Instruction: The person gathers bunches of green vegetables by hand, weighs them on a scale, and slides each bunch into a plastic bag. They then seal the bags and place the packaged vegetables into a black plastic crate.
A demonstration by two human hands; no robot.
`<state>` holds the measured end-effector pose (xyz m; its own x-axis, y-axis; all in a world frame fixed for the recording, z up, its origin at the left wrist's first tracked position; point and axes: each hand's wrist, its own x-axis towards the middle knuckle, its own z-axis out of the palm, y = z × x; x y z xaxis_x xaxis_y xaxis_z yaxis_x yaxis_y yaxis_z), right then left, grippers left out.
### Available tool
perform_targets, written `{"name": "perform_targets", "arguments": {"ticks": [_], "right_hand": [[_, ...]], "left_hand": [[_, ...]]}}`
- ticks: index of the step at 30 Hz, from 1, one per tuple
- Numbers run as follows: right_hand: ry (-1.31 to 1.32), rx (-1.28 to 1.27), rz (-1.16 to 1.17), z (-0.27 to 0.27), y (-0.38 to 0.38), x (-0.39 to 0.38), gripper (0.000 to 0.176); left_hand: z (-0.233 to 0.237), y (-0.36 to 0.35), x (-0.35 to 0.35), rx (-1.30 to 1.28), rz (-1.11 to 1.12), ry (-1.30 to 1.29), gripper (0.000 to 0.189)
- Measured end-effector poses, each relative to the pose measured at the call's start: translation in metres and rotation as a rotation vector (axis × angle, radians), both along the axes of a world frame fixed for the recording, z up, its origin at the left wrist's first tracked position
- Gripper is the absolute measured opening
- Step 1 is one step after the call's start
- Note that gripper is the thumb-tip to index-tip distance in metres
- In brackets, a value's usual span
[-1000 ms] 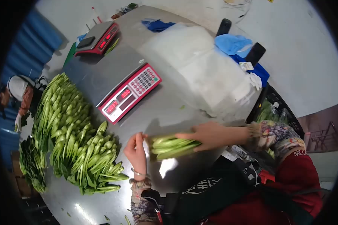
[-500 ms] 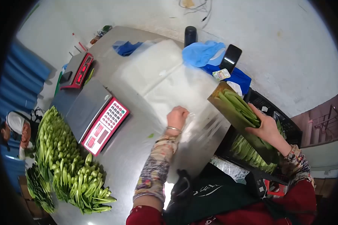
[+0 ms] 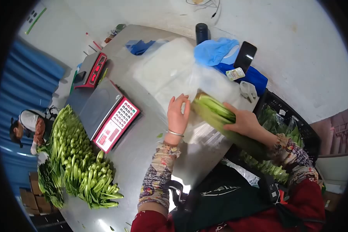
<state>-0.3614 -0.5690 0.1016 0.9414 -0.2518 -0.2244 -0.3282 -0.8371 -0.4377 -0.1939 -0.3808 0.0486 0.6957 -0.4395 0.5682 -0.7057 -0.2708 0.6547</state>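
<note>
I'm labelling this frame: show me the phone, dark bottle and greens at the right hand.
Phone [image 3: 245,56], head view: its screen.
Dark bottle [image 3: 201,34], head view: its side.
Greens [image 3: 215,107], head view: pale stalks.

Held bunch [image 3: 214,106] green; forearm sleeves [image 3: 157,174] multicolour print; near scale [image 3: 114,129] red, white, grey; curtain [image 3: 34,77] blue.

Across the bottom of the frame, a red garment [image 3: 307,203] and dark apron [image 3: 214,207] with white lettering [image 3: 222,191]; patterned oversleeves [image 3: 157,178], silver bangle [image 3: 175,133].

The right hand [image 3: 243,123] has swung the greens [image 3: 214,107] from over the crate [image 3: 289,105] toward the now-uncurled left hand [image 3: 178,116].
</note>
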Motion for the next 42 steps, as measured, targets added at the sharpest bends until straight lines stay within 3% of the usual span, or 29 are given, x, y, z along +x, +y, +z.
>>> {"name": "perform_targets", "arguments": {"ticks": [2, 4, 6, 9, 10, 12, 14, 15, 16, 17, 18, 20, 21, 22, 24, 28, 32, 35, 36, 39, 41, 42], "right_hand": [[-0.079, 0.029, -0.078, -0.015, 0.003, 0.021, 0.084], [-0.201, 0.088, -0.096, -0.030, 0.016, 0.041, 0.084], [-0.385, 0.104, -0.051, -0.059, 0.026, 0.054, 0.083], [-0.309, 0.305, -0.124, -0.016, 0.065, 0.054, 0.083], [-0.309, 0.504, -0.137, -0.008, 0.072, 0.050, 0.086], [-0.339, 0.467, -0.055, -0.009, 0.083, 0.045, 0.086], [-0.308, 0.406, -0.004, -0.007, 0.103, 0.045, 0.085], [-0.262, 0.356, 0.020, -0.003, 0.120, 0.051, 0.085], [-0.223, 0.301, 0.052, 0.004, 0.137, 0.061, 0.084], [-0.192, 0.244, 0.087, 0.008, 0.150, 0.072, 0.084], [-0.250, 0.285, 0.158, 0.010, 0.163, 0.080, 0.083], [-0.169, 0.176, 0.309, 0.017, 0.186, 0.100, 0.082], [-0.127, 0.118, 0.383, 0.023, 0.197, 0.108, 0.081], [-0.072, 0.125, 0.466, 0.032, 0.206, 0.108, 0.064], [-0.159, -0.009, 0.667, 0.045, 0.215, 0.106, 0.059], [-0.546, -0.333, 1.068, 0.140, 0.208, 0.062, 0.049], [-0.496, -0.158, 0.969, 0.187, 0.216, 0.048, 0.048], [-0.774, -0.276, 1.019, 0.199, 0.231, 0.058, 0.044], [-0.779, -0.261, 1.046, 0.210, 0.236, 0.059, 0.032], [-0.700, -0.171, 1.114, 0.224, 0.236, 0.068, 0.024], [-0.429, -0.078, 1.053, 0.221, 0.234, 0.078, 0.024], [-0.313, -0.069, 1.027, 0.226, 0.237, 0.081, 0.026]], "left_hand": [[0.017, -0.006, -0.011, 0.022, 0.009, -0.146, 0.004], [0.026, -0.022, -0.034, -0.039, -0.139, -0.313, 0.008], [0.052, -0.040, -0.075, 0.016, -0.563, -0.266, 0.012], [0.070, -0.012, -0.133, -0.113, -0.679, -0.448, 0.020], [0.062, 0.021, -0.134, -0.078, -0.586, -0.362, 0.032], [0.054, 0.064, -0.139, -0.299, -0.071, -0.046, 0.054], [0.028, 0.085, -0.131, -0.748, 0.373, 0.557, 0.071], [-0.002, 0.095, -0.120, -0.956, 0.393, 0.936, 0.079], [-0.006, 0.101, -0.133, -1.010, 0.229, 1.421, 0.084], [-0.058, 0.095, -0.139, -1.050, -0.139, 1.423, 0.068], [-0.016, 0.083, -0.160, -0.896, -0.082, 1.289, 0.060], [0.023, 0.080, -0.192, -0.919, -0.049, 1.547, 0.051], [0.026, 0.077, -0.204, -0.948, -0.046, 1.519, 0.047], [0.023, 0.084, -0.204, -1.079, -0.174, 1.521, 0.045], [0.023, 0.100, -0.190, -1.286, -0.378, 1.577, 0.045], [0.103, 0.136, -0.171, -1.632, -0.282, 1.465, 0.044], [0.125, 0.178, -0.122, -1.644, -0.566, 1.474, 0.032], [0.171, 0.203, -0.124, -1.479, -0.482, 1.325, 0.032], [0.175, 0.213, -0.127, -1.440, -0.536, 1.381, 0.033], [0.176, 0.257, -0.145, -1.037, -0.712, 1.450, 0.038], [0.100, 0.292, -0.145, -0.678, -0.287, 1.080, 0.043], [0.085, 0.300, -0.147, -0.427, 0.175, 0.858, 0.047]]}}
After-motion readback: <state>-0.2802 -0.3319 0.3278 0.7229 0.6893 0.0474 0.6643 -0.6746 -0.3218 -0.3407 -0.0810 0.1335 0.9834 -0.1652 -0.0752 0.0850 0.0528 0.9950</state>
